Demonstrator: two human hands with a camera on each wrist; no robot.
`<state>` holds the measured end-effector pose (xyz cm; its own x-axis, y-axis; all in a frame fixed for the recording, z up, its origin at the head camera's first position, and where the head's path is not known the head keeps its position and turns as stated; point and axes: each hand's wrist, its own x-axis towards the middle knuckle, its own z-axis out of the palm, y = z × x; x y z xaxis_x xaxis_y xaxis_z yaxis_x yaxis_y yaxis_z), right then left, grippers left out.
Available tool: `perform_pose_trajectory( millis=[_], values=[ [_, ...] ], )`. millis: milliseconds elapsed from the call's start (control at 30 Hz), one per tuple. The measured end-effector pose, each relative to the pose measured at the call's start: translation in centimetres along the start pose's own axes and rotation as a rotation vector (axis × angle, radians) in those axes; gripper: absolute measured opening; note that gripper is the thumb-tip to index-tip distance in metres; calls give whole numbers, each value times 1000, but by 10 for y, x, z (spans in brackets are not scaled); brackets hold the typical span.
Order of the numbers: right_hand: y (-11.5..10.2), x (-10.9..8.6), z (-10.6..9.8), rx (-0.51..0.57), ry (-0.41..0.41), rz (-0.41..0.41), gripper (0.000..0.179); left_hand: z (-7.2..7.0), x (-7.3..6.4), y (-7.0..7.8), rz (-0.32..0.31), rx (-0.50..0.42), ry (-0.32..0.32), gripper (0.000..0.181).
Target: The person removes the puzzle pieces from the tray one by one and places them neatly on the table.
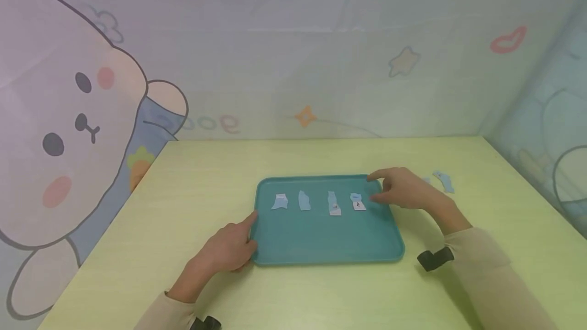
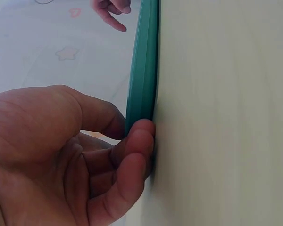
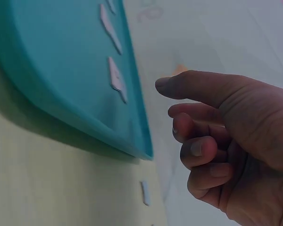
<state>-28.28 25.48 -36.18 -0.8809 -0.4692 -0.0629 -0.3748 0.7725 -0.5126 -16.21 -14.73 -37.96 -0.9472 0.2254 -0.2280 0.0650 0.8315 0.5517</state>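
Note:
A teal tray (image 1: 321,238) lies on the table with a row of torn, light-blue paper pieces (image 1: 303,201) near its far side. The person's left hand (image 1: 231,246) holds the tray's left edge. In the left wrist view, the thumb (image 2: 101,113) and curled fingers (image 2: 127,188) meet at the tray's rim (image 2: 144,70). Over the tray's far right corner hovers the right hand (image 1: 403,187), thumb and index finger apart with nothing between them. It is closest to the rightmost piece (image 1: 357,201), which is part white with a small dark mark.
To the right of the tray, a loose light-blue piece (image 1: 444,181) lies on the pale yellow table (image 1: 330,294). Another piece (image 1: 427,180) is partly hidden behind the right hand. A cartoon-printed cloth (image 1: 293,55) hangs behind the table.

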Motion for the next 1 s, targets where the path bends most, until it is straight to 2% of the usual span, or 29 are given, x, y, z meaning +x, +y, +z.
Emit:
perform_pose_trajectory(
  millis=[133, 300, 1000],
  values=[
    [-4, 6, 12, 6, -41, -16, 53, 0, 0, 0, -4, -1, 1, 71],
    [-4, 8, 20, -12, -56, -20, 53, 0, 0, 1, -10, -1, 3, 71],
    [-6, 10, 27, -42, -78, -15, 50, 1, 0, 0, 10, 11, 15, 71]
  ],
)
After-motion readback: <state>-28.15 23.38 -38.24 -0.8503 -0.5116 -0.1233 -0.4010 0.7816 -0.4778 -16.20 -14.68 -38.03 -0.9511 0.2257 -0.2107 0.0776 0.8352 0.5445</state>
